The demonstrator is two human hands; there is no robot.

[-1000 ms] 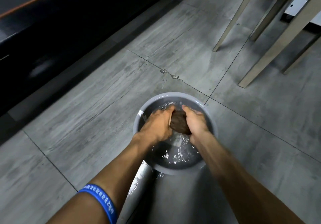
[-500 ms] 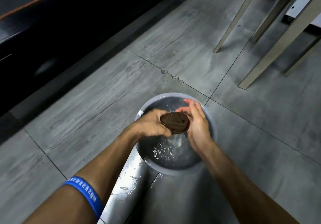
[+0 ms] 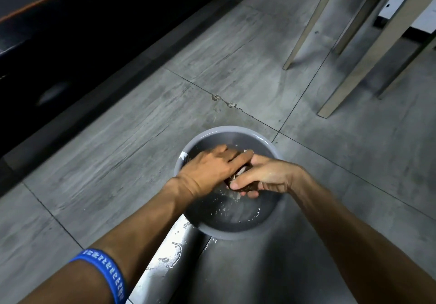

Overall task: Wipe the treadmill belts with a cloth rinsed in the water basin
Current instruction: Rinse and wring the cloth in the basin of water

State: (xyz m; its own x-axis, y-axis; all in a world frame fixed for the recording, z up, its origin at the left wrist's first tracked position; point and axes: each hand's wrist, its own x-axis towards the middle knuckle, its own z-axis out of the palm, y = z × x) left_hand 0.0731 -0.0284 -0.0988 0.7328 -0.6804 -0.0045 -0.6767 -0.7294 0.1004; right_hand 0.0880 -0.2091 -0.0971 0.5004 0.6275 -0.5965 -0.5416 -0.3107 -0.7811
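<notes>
Rinse | my left hand (image 3: 210,166) and right hand (image 3: 266,176) grip the cloth (image 3: 245,187) over the basin (image 3: 226,133) | I'd wring firmly, low, avoiding splashes.

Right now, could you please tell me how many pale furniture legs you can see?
3 pale slanted legs, all upper right: one leftmost, one behind, one nearest. A darker leg beside; others may be hidden.

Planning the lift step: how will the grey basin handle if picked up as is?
Probably heavy and sloshy: the basin holds water, rippling around both hands. Its rim likely slips, since splashes already wet the metal strip beside it. It looks rigid, unlikely to flex.
</notes>
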